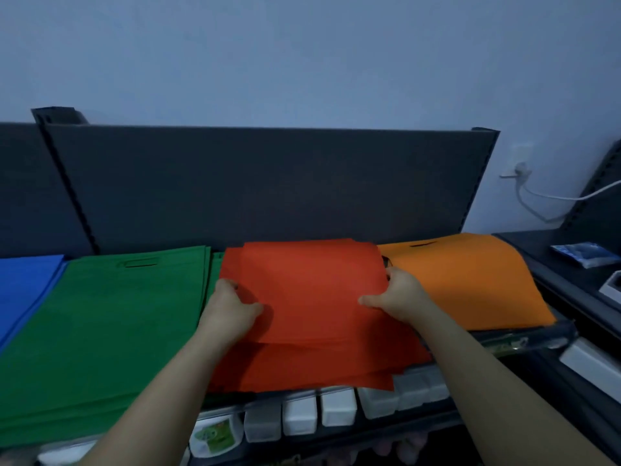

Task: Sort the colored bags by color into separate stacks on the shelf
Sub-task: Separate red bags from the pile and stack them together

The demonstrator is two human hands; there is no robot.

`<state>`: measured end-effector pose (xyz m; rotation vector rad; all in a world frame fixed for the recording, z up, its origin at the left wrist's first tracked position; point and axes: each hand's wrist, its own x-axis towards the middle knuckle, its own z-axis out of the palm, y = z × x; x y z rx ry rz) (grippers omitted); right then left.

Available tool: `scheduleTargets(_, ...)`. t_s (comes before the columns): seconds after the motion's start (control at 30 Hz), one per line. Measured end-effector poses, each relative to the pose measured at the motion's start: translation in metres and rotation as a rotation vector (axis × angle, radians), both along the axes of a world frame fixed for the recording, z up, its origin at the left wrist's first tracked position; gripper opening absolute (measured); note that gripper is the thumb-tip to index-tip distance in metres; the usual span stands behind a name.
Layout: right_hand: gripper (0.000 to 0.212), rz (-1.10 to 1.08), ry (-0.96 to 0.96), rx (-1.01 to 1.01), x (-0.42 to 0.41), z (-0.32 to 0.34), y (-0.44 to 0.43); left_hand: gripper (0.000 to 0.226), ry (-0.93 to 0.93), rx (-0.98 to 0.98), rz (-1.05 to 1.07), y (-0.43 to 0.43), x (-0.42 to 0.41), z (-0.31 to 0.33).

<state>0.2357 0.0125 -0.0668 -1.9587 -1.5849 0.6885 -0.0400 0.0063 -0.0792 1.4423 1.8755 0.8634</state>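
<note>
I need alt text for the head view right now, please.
The left hand and right hand grip the side edges of the top red bag on the red stack. A green stack and a blue stack lie to its left, an orange stack to its right, before a dark back panel.

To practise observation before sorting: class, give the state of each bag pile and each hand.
blue fabric bag stack: flat, not held
green fabric bag stack: flat, not held
orange fabric bag stack: flat, not held
top red fabric bag: held at both side edges
left grip: pinches its left edge
right grip: pinches its right edge
</note>
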Motion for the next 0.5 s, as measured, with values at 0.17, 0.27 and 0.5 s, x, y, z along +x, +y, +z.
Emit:
scheduleTargets(0.17,0.092,0.032,-0.185,-0.155,0.013,-0.009,-0.002,0.081,0.398,-0.177,-0.012,-0.006,0.009,0.006)
scheduleTargets(0.27,0.095,0.006,-0.254,-0.11,0.023,-0.001,-0.007,0.075,0.497,-0.085,-0.045,0.001,0.028,0.016)
scheduleTargets(0.5,0.077,-0.164,-0.457,-0.07,0.086,-0.006,-0.01,0.053,0.222,0.107,-0.282,0.022,0.11,0.026)
